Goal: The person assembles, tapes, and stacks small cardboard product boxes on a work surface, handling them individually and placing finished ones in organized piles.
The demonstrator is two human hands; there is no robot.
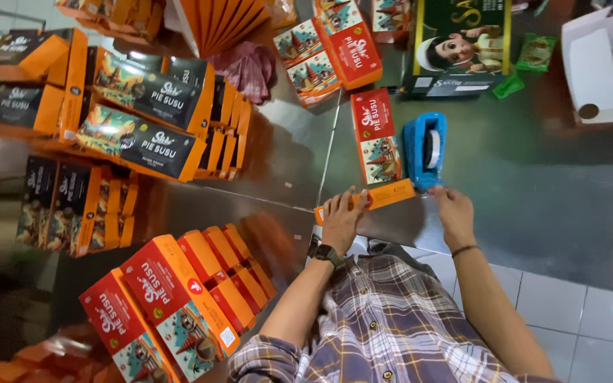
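A long flat box (367,201) is held down on the worktop (533,184) under the left hand (340,220), with the right hand (454,213) at its right end. Just behind that end a tape dispenser (424,150) is set, and another box (375,135) is laid beside it on the left. Stacked boxes (136,120) are piled far left, more rows (179,298) nearer the person, and an open carton (604,64) is placed at the far right.
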